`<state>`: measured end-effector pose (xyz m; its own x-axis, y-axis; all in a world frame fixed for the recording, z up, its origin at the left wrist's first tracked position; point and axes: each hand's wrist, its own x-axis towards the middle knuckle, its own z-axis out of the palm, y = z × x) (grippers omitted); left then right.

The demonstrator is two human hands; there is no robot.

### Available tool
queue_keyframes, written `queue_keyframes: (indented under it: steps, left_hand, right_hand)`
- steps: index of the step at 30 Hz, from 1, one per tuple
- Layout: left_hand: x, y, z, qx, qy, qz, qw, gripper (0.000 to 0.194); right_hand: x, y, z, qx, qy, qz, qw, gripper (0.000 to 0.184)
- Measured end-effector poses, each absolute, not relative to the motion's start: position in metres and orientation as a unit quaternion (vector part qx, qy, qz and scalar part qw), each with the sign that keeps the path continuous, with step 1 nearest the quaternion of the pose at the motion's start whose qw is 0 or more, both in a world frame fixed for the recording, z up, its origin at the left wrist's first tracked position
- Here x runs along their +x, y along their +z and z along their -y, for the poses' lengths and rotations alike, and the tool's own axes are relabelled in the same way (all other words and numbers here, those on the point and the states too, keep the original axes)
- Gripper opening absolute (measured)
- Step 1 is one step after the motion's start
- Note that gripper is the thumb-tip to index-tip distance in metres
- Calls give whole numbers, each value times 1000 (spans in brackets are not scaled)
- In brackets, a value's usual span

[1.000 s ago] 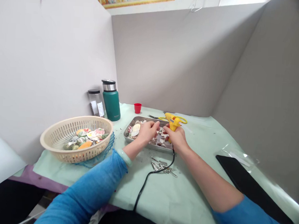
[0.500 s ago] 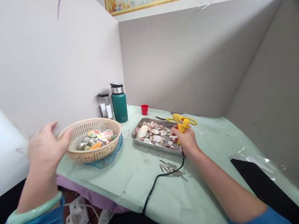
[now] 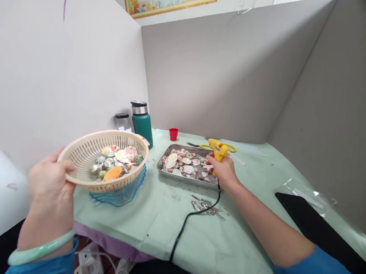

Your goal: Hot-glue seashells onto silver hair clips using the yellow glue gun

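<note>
My left hand [image 3: 49,190] grips the near rim of a cream plastic basket [image 3: 84,155] filled with coloured shells, tilted and raised off the blue glass dish [image 3: 121,193] beneath it. My right hand [image 3: 223,171] is closed round the handle of a yellow glue gun [image 3: 218,150] at the right end of a steel tray [image 3: 180,177] of shells. The gun's black cord [image 3: 189,223] runs off the table's front edge.
A green flask [image 3: 142,121], a clear jar [image 3: 121,121] and a small red cup [image 3: 173,134] stand at the back. Metal clips [image 3: 206,207] lie before the tray, yellow-handled scissors [image 3: 201,146] behind it. A black mat [image 3: 317,230] is at right. Partition walls enclose the table.
My left hand left the tray, swung out to the left, took hold of the basket's rim and lifted the basket. My right hand stayed on the glue gun.
</note>
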<state>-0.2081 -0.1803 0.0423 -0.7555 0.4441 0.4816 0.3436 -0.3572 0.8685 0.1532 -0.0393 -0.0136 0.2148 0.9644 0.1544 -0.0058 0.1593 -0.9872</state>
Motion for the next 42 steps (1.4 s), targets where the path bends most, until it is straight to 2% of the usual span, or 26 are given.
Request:
queue_keyframes:
  steps: [2, 4, 8, 14, 20, 25, 30, 36, 42]
  left_hand:
    - [-187, 60, 164, 321, 781, -532, 60, 57]
    - [-166, 74, 141, 377, 770, -513, 37, 59]
    - [-131, 85, 88, 508, 741, -439, -4, 75]
    - [-91, 74, 42, 677, 616, -393, -95, 69]
    - [-55, 73, 49, 781, 482, -360, -171, 74]
    - [-40, 70, 55, 858, 388, -264, -208, 72]
    - [-38, 63, 55, 881, 370, -179, -234, 59]
    - [-40, 63, 58, 886, 345, -164, -261, 44]
    - [-44, 73, 58, 826, 438, -228, -272, 48]
  right_hand:
    - [153, -13, 40, -491, 418, 456, 614, 26]
    - [154, -13, 40, -480, 422, 441, 630, 28]
    - [155, -15, 37, -471, 416, 434, 646, 30]
    - [157, -16, 36, -480, 408, 426, 650, 26]
    - [157, -15, 36, -483, 408, 418, 652, 23]
    - [157, -16, 33, -466, 423, 385, 675, 25]
    - [158, -12, 35, -458, 425, 366, 690, 26]
    - [158, -10, 38, -462, 415, 376, 687, 19]
    - [157, -13, 34, -458, 420, 368, 692, 26]
